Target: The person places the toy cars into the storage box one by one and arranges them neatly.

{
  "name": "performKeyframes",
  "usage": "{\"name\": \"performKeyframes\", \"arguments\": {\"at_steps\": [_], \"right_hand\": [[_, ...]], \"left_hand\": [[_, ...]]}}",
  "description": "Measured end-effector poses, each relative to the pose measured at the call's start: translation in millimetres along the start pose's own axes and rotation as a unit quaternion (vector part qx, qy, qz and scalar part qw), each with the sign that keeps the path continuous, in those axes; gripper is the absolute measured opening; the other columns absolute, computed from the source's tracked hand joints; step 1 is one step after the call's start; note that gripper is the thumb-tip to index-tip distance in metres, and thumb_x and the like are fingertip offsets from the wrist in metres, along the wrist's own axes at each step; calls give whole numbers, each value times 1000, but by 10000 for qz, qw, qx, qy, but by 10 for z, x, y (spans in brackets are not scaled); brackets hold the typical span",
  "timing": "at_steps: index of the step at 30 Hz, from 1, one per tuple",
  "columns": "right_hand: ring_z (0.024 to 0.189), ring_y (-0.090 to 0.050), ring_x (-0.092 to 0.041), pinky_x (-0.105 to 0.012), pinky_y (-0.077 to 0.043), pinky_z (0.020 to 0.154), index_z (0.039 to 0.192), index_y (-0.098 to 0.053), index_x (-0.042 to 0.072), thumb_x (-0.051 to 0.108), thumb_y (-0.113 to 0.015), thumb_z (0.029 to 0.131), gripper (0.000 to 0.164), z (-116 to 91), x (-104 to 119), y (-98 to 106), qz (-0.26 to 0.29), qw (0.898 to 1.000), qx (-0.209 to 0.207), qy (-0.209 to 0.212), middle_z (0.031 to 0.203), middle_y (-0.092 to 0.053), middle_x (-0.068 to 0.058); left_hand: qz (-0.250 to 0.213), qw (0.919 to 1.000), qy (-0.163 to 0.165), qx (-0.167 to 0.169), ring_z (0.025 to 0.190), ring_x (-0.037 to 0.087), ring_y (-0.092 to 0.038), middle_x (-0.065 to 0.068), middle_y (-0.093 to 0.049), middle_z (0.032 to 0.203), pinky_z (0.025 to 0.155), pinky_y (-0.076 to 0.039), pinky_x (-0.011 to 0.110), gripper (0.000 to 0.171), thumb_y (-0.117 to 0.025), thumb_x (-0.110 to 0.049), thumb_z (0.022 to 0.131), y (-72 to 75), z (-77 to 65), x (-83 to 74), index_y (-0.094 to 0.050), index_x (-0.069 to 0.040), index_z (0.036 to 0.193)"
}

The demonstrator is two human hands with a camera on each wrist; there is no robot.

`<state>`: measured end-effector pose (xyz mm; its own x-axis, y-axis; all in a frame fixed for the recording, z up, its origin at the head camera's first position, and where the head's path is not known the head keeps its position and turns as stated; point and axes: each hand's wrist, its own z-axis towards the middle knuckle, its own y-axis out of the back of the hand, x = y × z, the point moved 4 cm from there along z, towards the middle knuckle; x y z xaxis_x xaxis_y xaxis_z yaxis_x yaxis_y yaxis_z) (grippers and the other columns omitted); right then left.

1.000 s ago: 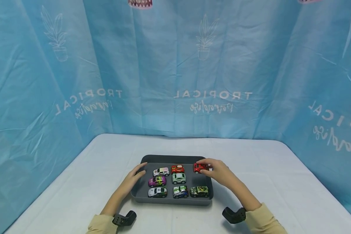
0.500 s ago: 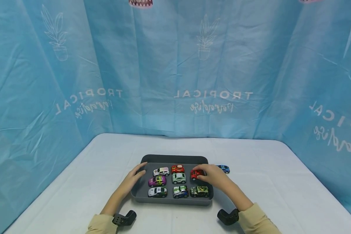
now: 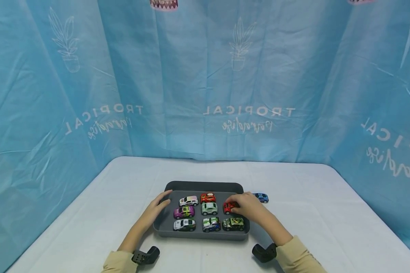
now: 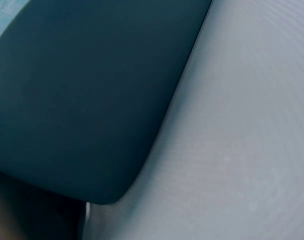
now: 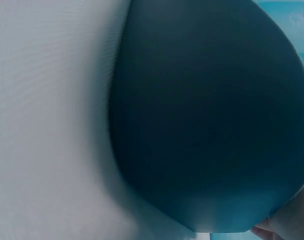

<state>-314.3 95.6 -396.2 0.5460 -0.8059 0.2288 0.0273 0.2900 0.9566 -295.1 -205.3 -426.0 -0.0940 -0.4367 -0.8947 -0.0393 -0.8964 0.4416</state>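
A dark grey tray (image 3: 201, 234) on the table holds several toy cars. My right hand (image 3: 251, 206) reaches over its right rim and pinches a red toy car (image 3: 228, 207), whose right end the fingers hide. At the tray's left rim my left hand (image 3: 153, 210) rests with fingers and thumb spread apart, no car between them. Beside the right hand in the tray are a mint-green car (image 3: 209, 208) and a camouflage car (image 3: 233, 224). The left wrist view shows mostly the tray's outer wall (image 4: 87, 100); in the right wrist view a little of the right hand (image 5: 294, 217) shows.
Other toy cars in the tray are white-and-pink (image 3: 189, 201), purple (image 3: 184, 212), white-and-black (image 3: 184, 225), white-green-blue (image 3: 211, 224) and orange-red (image 3: 208, 197). A blue car (image 3: 261, 197) lies outside, right of the tray. White cloth (image 3: 294, 212) covers the table; a blue curtain (image 3: 191, 83) hangs behind.
With the red car, my right hand has come nearer and slightly left, from the tray's back right corner toward the camouflage car. The blue car has come into view. My left hand stays put.
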Motion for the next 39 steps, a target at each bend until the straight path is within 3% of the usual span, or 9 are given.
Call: {"name": "performKeyframes", "arguments": {"at_steps": [9,14,20,27,33,39], "right_hand": [[103,-61,-21,-50,-36,102,108,-64,14,20,-69,79,30,-29,92,84,-312,9991,272,52,109,-66,-2],[112,-57,-23,-51,-31,106,116,-60,13,21,-67,81,37,-70,89,211,-135,9998,142,81,118,-62,-4],[116,-53,-27,-53,-30,105,122,-57,13,22,-64,84,40,-128,-62,495,554,9962,-674,-43,122,-60,-7],[117,-51,-33,-53,-39,97,124,-55,10,20,-63,85,41,-192,-398,740,1023,9778,-1814,-232,124,-58,-13],[119,-48,-36,-54,-39,97,125,-53,7,21,-62,86,43,-241,-675,704,1288,9655,-2214,-477,127,-54,-17],[123,-43,-37,-55,-36,100,127,-51,7,27,-62,86,47,-260,-890,479,1425,9693,-1858,-752,131,-50,-19]], "left_hand": [[-22,10000,-54,37,138,39,-18,16,-29,147,108,-19,61,48,-45,-32,94,3,1,-21,-38,-14,138],[-25,9999,-67,75,138,40,-18,16,-28,148,107,-19,61,48,-44,-32,94,0,7,-17,-37,-14,138],[-17,9999,-70,108,138,40,-17,16,-28,148,107,-19,62,48,-44,-31,94,4,21,-22,-37,-15,139],[81,9999,-54,100,138,39,-17,16,-28,148,107,-18,62,49,-44,-33,94,22,28,-41,-36,-15,139],[77,9999,-16,75,138,40,-17,17,-28,148,107,-18,62,49,-44,-32,94,19,16,-29,-37,-14,139],[142,9999,73,46,138,40,-17,17,-27,148,108,-17,62,49,-44,-32,94,2,-3,-19,-37,-13,139]]}}
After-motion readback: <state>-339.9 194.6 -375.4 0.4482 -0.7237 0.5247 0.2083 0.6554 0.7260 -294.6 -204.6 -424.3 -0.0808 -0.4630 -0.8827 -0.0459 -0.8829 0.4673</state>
